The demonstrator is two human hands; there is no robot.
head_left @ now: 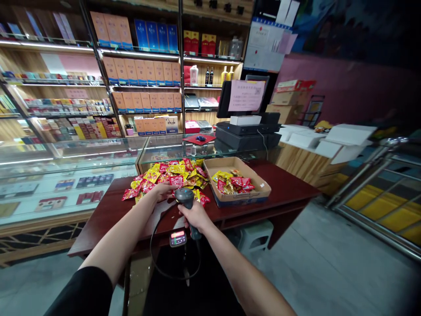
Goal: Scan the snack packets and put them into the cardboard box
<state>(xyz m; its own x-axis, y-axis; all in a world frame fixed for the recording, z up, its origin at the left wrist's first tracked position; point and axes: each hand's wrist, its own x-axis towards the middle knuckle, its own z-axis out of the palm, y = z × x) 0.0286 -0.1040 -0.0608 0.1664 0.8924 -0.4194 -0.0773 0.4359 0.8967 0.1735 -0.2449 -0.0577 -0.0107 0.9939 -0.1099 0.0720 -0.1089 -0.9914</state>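
My right hand (197,216) is wrapped round the handle of a dark barcode scanner (186,197), whose head points away from me over the front of the packet pile. A black cable loops down from it. Just left of the scanner head, my left hand (162,192) has its fingers closed on a red snack packet (176,180) at the pile's near edge; the fingertips are partly hidden. Red and yellow snack packets (151,174) lie heaped on the dark red table (283,180). To the right, an open cardboard box (243,198) holds several more such packets.
A lit phone-like screen (178,238) sits below the table's front edge. Behind stand a glass display counter (125,156), a monitor (224,100) with a paper sheet, and shelves of boxed goods. A pale stool (255,235) is under the table; a metal railing (371,193) stands right.
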